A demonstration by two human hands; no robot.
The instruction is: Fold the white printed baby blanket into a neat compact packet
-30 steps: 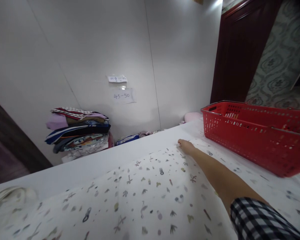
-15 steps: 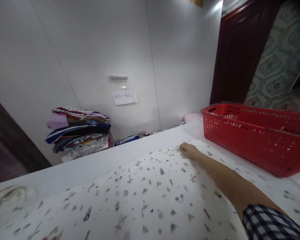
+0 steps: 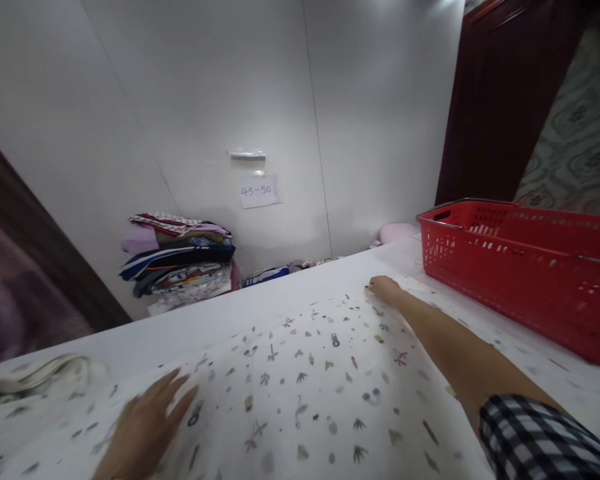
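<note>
A white cloth (image 3: 310,373) printed with small dark motifs lies spread over a white table (image 3: 220,320). My right hand (image 3: 385,288) reaches far out and pinches the cloth's far edge, its fingers closed on the fabric. My left hand (image 3: 147,417) lies flat on the near left part of the cloth, fingers stretched out and apart. A black-and-white checked sleeve (image 3: 535,437) covers my right upper arm.
A red plastic basket (image 3: 520,267) stands on the table at the right. A stack of folded clothes (image 3: 177,260) sits against the white wall behind the table, below a paper label reading 45-50 (image 3: 259,191). Crumpled pale fabric (image 3: 35,377) lies at the left edge. A dark door (image 3: 500,100) is at the right.
My left hand has come into view and settled flat on the cloth. The right hand stays at the cloth's far edge. The camera has shifted slightly left.
</note>
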